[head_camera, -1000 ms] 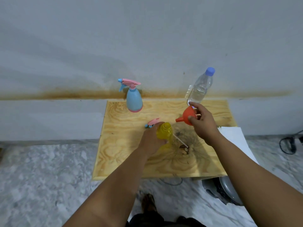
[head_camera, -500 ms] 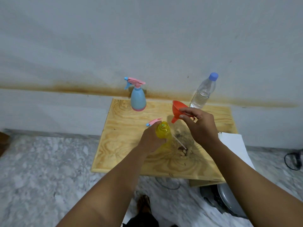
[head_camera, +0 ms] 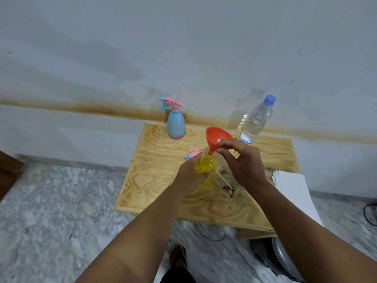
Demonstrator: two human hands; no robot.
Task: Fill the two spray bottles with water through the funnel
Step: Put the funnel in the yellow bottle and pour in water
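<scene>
My left hand [head_camera: 188,175] grips the yellow spray bottle [head_camera: 206,167], which stands uncapped in the middle of the wooden table [head_camera: 155,176]. My right hand [head_camera: 241,162] holds the orange funnel [head_camera: 216,137] by its rim, its spout at the yellow bottle's mouth. The pink spray head [head_camera: 193,153] with its dip tube lies on the table behind the yellow bottle. A blue spray bottle [head_camera: 175,124] with its pink head on stands at the back. A clear water bottle [head_camera: 256,121] with a blue cap stands at the back right.
The small table sits against a grey wall with a brown stain line. A stack of white paper [head_camera: 293,193] lies at the table's right edge. Marble floor lies to the left, and a cable [head_camera: 370,214] and a dark round object [head_camera: 279,260] are on the floor at right.
My right hand has carried the funnel from beside the water bottle leftwards, turned it upright and brought its spout onto the yellow bottle's mouth. My left hand has kept its hold on the bottle.
</scene>
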